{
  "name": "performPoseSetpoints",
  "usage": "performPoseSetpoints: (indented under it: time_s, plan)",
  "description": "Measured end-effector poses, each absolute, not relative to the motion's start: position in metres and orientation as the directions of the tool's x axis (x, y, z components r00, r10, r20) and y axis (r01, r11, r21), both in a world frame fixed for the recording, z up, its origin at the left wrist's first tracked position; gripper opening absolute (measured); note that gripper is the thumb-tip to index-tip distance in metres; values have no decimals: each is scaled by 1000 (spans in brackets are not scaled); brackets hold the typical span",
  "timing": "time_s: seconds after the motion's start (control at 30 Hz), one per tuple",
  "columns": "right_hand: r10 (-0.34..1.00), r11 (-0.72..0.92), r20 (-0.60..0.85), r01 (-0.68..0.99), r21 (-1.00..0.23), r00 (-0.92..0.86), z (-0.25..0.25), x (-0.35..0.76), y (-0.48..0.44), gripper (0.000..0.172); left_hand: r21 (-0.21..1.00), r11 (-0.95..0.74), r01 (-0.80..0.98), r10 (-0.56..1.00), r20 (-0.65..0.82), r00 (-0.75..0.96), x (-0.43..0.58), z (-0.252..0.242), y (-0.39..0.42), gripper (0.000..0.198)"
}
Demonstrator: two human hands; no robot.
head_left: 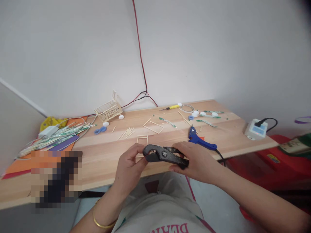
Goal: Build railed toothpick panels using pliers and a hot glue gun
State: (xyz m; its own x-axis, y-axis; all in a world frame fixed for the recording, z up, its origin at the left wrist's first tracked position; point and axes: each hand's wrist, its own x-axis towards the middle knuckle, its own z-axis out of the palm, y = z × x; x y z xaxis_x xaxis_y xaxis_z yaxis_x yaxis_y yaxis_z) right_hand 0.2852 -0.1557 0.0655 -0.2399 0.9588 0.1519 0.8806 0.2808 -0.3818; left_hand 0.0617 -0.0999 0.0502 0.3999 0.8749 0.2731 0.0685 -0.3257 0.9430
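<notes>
While both hands meet near the front edge of the table [97,168], the right hand [196,161] wraps its fingers tight around the handles of the black cutter [165,155]. The cutter lies sideways, with its round head pointing left. The left hand [128,166] is at that head. Its fingers are bent, and its thumb and fingertips pinch close to the cutter's mouth. Whether a thin stick sits between them is too small to tell. The cutter is held just above the near edge of the table, in front of the person's chest. A gold bangle [102,223] goes around the left wrist.

Just behind the hands, a small stick frame [143,139] lies flat on the wood. A bigger stick frame [153,125] lies farther back. Loose sticks [127,132] are scattered to the left of it. A blue glue gun [198,139] lies to the right, near the right hand, and its cord hangs off the table edge. Far back on the left sits a little stick cart [108,111] with white wheels. Two blue caps [100,130] rest near it. A yellow screwdriver [170,107] lies far back by the wall. White caps [195,113] sit to the right of it. A white box [255,128] with a black plug stands at the right end. A red wire [141,58] runs down the wall.
</notes>
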Motion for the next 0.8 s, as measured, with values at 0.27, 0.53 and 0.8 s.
performPoseSetpoints:
  time_s: [0.27,0.53,0.8]
  plan:
    - [956,283,178,899,-333,-235,63,282,-154,35,940,-323,108,899,269,345,60,48,-102,12]
    - [953,286,187,909,-304,-237,61,281,-152,30,926,-346,152,899,281,336,59,48,-103,17]
    - [969,239,111,946,-217,-220,52,279,-151,28,927,-322,192,908,245,339,60,44,-103,8]
